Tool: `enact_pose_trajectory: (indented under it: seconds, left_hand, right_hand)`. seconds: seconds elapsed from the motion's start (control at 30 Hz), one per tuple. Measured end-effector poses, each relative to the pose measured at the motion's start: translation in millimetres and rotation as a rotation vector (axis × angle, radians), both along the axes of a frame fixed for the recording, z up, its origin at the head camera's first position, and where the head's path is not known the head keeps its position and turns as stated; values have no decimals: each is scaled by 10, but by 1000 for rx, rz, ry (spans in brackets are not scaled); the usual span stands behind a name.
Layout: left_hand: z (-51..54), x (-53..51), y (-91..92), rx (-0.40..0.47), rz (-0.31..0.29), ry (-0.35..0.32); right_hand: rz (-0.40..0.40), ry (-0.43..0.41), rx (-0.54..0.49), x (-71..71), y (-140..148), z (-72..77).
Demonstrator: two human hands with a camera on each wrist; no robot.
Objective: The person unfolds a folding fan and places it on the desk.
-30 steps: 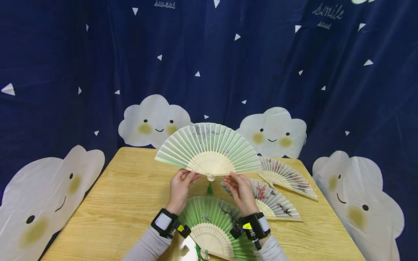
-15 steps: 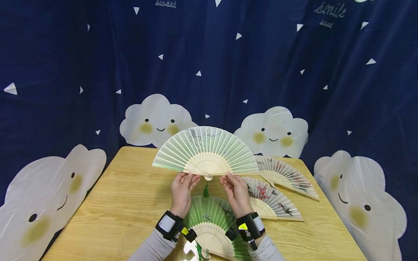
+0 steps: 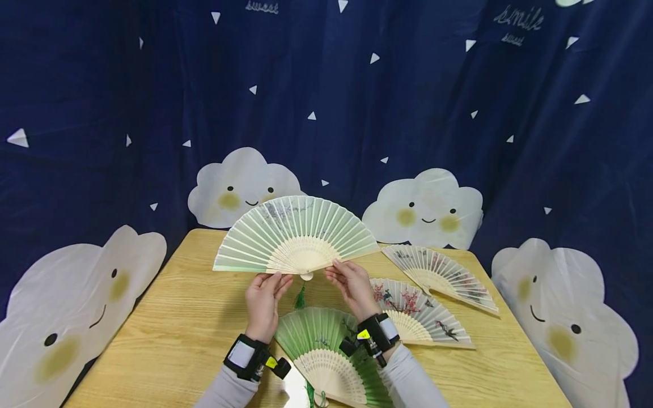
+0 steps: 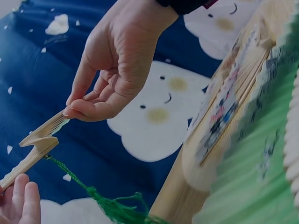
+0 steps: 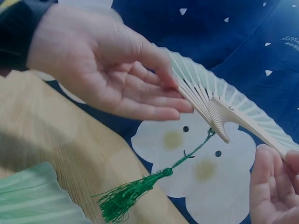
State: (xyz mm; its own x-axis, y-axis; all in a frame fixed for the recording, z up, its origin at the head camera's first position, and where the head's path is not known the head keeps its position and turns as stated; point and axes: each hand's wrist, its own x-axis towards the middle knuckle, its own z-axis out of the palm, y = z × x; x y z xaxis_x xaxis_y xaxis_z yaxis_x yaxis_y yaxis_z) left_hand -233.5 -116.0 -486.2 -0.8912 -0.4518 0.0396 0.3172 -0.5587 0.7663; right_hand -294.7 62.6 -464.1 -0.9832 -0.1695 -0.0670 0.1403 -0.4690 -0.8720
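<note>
A spread pale green folding fan (image 3: 306, 221) with cream ribs is held up above the table. My left hand (image 3: 262, 303) pinches the fan's lower edge left of its pivot. To the right of the pivot, my right hand (image 3: 354, 288) pinches the same edge between thumb and fingers. The fan tilts a little, its right end higher. A green tassel (image 5: 128, 193) dangles from the pivot. Below the hands a darker green folding fan (image 3: 311, 328) lies spread on the table, partly hidden by the right wrist.
Two more spread folding fans lie at the right: a white one with red blossoms (image 3: 433, 317) and, farther back, another pale one (image 3: 449, 272). The wooden table (image 3: 168, 317) ends at a dark blue curtain (image 3: 326, 102) printed with clouds.
Both hands have moved left with the pale green fan, which has tipped so that its right end is higher. The fans on the table stay put.
</note>
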Motion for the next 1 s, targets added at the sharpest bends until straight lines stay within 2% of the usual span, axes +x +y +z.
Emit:
enact_pose_trajectory:
  seconds: [0.13,0.27,0.43,0.6,0.7,1.0]
  left_hand:
    - [-62,-16,-145,-2,24,-39]
    - [-170,-22,-253,-19,23,-132]
    - [-311,-18,-361,-37,3,-245]
    - [-424,-20,-443,-31,-21,-314]
    - [-499,-20,-488,-15,-40,-346]
    - [-655,30,-620,58,-79,-419]
  right_hand:
    - [48,-5,52,-128,-151,-69]
    - [77,-20,93,-223,-252,-194]
    - [136,-51,157,-305,-336,-364]
    - [179,-14,167,-418,-408,-606]
    - [195,-13,177,-468,-468,-698]
    - [227,-142,294,-566,-666,-817]
